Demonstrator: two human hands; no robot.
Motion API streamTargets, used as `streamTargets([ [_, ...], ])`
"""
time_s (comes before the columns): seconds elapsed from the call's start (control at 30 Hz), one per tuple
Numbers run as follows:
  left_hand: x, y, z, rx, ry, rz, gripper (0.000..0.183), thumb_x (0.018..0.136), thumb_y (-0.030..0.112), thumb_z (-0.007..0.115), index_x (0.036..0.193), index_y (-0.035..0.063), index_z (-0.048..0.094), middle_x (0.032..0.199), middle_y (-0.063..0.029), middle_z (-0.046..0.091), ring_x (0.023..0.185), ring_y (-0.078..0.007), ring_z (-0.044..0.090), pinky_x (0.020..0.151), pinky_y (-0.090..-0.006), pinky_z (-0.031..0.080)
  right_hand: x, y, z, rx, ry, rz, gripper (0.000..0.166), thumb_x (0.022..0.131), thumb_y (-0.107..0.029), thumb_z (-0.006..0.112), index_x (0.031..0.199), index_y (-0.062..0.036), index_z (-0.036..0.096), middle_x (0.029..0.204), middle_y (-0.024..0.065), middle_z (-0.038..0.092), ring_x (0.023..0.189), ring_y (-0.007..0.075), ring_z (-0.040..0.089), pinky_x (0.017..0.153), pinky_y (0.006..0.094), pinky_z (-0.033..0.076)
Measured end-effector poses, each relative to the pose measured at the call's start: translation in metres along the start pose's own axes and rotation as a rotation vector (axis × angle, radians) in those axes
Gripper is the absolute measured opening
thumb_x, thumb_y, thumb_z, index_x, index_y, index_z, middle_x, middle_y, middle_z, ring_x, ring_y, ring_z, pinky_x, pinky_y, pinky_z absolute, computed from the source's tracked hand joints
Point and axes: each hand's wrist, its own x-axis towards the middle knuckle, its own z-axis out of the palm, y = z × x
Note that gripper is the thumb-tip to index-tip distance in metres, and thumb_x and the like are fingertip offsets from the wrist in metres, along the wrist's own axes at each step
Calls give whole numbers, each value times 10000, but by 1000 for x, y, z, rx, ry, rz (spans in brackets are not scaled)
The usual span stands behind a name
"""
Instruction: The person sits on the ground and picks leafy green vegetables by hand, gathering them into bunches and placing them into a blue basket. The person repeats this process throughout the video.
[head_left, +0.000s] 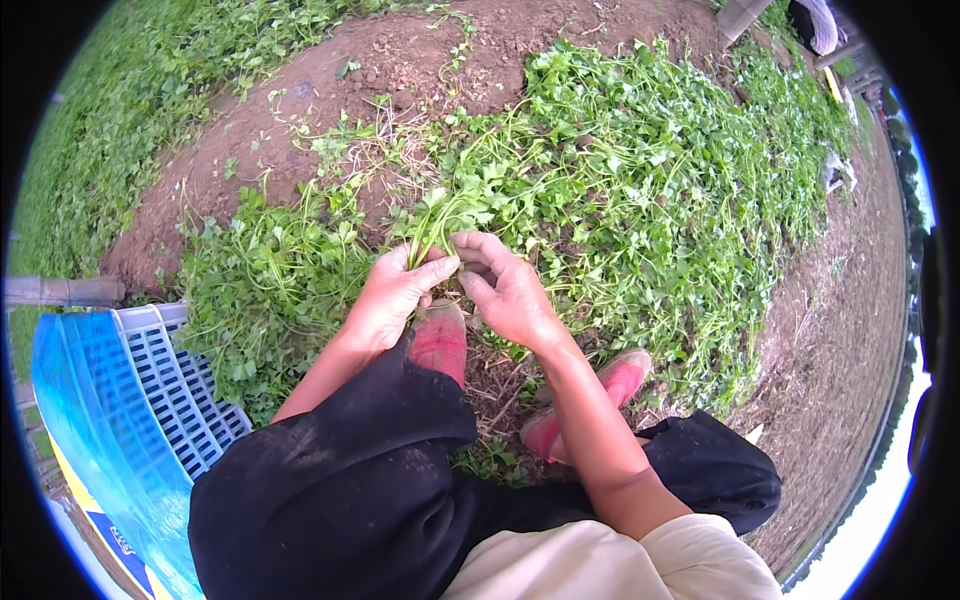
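Observation:
My left hand (397, 289) pinches a small bunch of leafy green stems (435, 229), probably a celery-like herb, between thumb and fingers. The leaves fan out above the hand. Close on its right is my right hand (506, 292), its bent fingers apart from the thumb, fingertips beside the stems; nothing plainly shows in its grasp. Many loose cut greens (637, 172) lie in a wide layer ahead and to the right. A smaller heap of greens (292, 262) lies to the left of my hands.
A pale plastic crate (176, 382) stands at the left, partly covered by a blue plastic sheet (112, 397). My red shoes (441, 341) rest among straw and greens. Bare soil (300, 97) runs between the loose greens and a growing bed (127, 120). Dry ground (832, 330) extends right.

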Motion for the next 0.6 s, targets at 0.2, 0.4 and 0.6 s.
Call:
streamTargets([
  [0.2, -1, -7, -8, -40, -13, 7, 170, 850, 147, 686, 963, 84, 575, 854, 24, 576, 671, -58, 464, 566, -218, 359, -8, 8, 18, 238, 214, 81, 365, 825, 6, 621, 1154, -23, 465, 1063, 94, 616, 999, 188, 609, 870, 323, 495],
  [0.4, 2, -3, -18, -171, 2, 55, 101, 830, 97, 690, 895, 80, 615, 780, 41, 588, 611, -45, 465, 559, -199, 351, -2, 18, 21, 688, 65, 201, 228, 812, 30, 636, 1002, -63, 553, 970, 2, 574, 892, 83, 553, 816, 247, 474],
  [0.6, -6, 2, 18, -7, 39, 111, 116, 855, 142, 664, 942, 98, 601, 722, 64, 542, 542, -28, 409, 484, -194, 316, -2, 16, 3, 503, 213, 71, 130, 805, -3, 624, 913, -46, 566, 821, -3, 578, 765, 81, 547, 695, 248, 463],
])
